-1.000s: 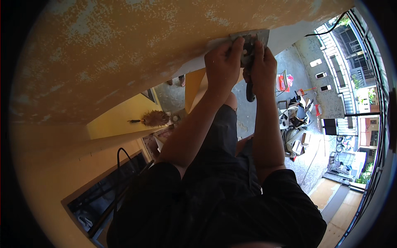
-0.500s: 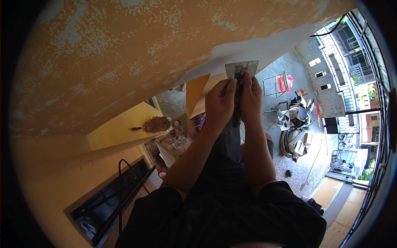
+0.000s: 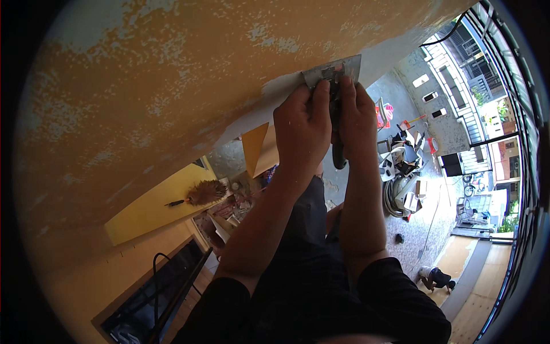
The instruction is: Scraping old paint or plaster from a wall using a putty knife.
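Both my left hand (image 3: pixel 301 129) and my right hand (image 3: pixel 355 117) are closed on a wide metal scraper (image 3: pixel 348 62), thumbs pressed side by side on its back. Its dark handle (image 3: pixel 339 159) points down between them. The blade lies at an orange painted surface (image 3: pixel 160 69) mottled with pale flakes, where a white patch (image 3: pixel 380 51) borders the orange. Whether the blade's edge touches it I cannot tell exactly.
A feather duster (image 3: pixel 206 192) lies on a yellow ledge (image 3: pixel 137 209). Piled clutter (image 3: pixel 405 195), chairs and a red bucket (image 3: pixel 429 144) stand on the floor at right. A co-worker (image 3: pixel 441 278) bends over at lower right. A black cable (image 3: pixel 447 37) hangs upper right.
My hands and the scraper dipped lower and away from the orange surface half a second ago, and now are raised to it again. The co-worker at lower right shows more fully.
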`<state>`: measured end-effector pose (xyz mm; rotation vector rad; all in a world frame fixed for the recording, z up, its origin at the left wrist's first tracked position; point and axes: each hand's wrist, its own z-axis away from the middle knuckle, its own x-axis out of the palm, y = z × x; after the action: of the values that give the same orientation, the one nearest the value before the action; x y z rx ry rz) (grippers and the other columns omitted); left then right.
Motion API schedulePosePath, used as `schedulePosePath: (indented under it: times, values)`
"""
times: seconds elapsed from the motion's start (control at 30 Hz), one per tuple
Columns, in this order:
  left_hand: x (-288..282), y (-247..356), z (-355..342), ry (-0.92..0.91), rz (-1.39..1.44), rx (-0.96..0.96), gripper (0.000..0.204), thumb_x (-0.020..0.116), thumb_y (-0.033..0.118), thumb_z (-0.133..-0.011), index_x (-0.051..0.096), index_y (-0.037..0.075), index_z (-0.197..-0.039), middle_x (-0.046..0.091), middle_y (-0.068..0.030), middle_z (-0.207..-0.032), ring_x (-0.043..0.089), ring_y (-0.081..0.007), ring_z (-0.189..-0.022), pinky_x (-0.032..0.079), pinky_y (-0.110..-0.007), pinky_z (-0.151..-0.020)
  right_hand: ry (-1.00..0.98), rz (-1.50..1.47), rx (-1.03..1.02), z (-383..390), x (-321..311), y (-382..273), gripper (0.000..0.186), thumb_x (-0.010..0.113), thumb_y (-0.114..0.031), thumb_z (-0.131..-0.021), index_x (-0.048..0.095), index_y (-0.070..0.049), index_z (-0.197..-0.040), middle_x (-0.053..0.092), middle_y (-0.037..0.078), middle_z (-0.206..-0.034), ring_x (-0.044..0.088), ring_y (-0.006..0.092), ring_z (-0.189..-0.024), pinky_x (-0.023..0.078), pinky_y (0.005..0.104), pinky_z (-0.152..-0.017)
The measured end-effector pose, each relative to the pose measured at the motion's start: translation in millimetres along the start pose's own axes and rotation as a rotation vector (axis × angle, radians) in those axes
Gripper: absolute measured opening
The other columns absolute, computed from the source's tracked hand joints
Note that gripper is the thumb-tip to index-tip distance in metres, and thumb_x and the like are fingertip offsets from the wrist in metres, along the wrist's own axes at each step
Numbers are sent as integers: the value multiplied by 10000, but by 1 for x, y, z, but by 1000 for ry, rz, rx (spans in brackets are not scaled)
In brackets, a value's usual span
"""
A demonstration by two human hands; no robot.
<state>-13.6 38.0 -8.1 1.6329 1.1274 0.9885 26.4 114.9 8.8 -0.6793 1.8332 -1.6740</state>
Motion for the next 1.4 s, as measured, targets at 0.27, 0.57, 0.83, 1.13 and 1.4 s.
schedulePosePath:
  times: [0.27,0.57,0.83,1.13,1.4]
  values:
    - [4,-9,-6,136,58,202,308,570,225,-921,577,-18,-733,595,-116,-574,589,-199,-484,420,-327,-472,-25,28,1,-6,3,4,361,485,-343,-969,555,-7,-857,508,27,-552,456,91,-377,349,247,-334]
    - [-1,4,1,-3,-132,40,277,565,225,-924,625,-29,-831,652,-146,-703,653,-211,-631,487,-301,-580,11,28,63,2,-1,-1,361,499,-356,-960,567,-11,-875,502,20,-547,457,87,-388,348,245,-341]
    - [-10,12,2,-35,-89,-51,255,543,204,-938,655,-25,-947,682,-107,-772,661,-180,-687,498,-284,-618,-46,32,49,6,0,-9,361,522,-338,-953,561,6,-849,519,29,-552,469,90,-391,347,246,-339]
    - [-12,13,-8,-38,-115,131,242,554,198,-925,668,-15,-914,667,-134,-715,671,-203,-655,487,-301,-586,-34,-12,51,5,7,-5,379,503,-350,-960,543,10,-850,515,36,-547,474,98,-376,343,247,-323]
    - [-10,19,-9,-31,-206,147,252,569,211,-913,663,-15,-854,659,-134,-686,665,-237,-624,485,-316,-564,-51,-111,2,1,5,3,400,499,-378,-958,524,8,-851,506,38,-544,476,105,-371,353,241,-309]
